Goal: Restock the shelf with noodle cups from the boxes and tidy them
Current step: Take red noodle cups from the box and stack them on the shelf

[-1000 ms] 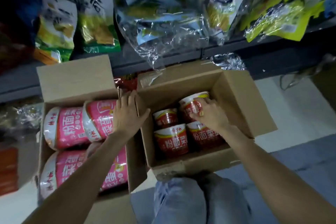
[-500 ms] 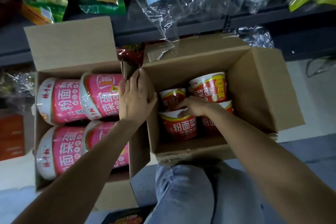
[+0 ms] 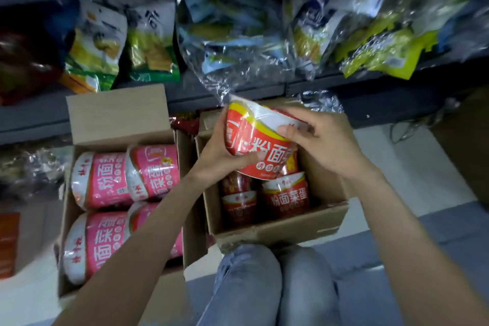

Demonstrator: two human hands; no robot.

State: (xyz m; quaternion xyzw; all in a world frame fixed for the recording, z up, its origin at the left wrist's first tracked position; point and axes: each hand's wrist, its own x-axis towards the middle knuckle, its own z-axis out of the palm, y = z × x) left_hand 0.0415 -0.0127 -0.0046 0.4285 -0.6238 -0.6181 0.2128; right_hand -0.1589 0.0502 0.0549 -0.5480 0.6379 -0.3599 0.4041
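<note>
A red noodle cup (image 3: 260,148) is lifted above the right cardboard box (image 3: 328,217), tilted with its white lid up and to the right. My left hand (image 3: 219,152) grips its lower left side. My right hand (image 3: 320,143) holds its lid rim from the right. Inside that box lie more red cups (image 3: 287,197). The left cardboard box (image 3: 116,111) holds several pink noodle cups (image 3: 109,180) lying on their sides.
A dark shelf edge (image 3: 238,92) runs just behind the boxes, with snack bags (image 3: 148,53) and crinkled clear plastic (image 3: 238,61) hanging over it. My knees in jeans (image 3: 272,286) are right below the right box. Pale floor lies to the right.
My left hand left the flap between the boxes and joined my right hand on a red cup, which rose out of the right box. The camera tilted up.
</note>
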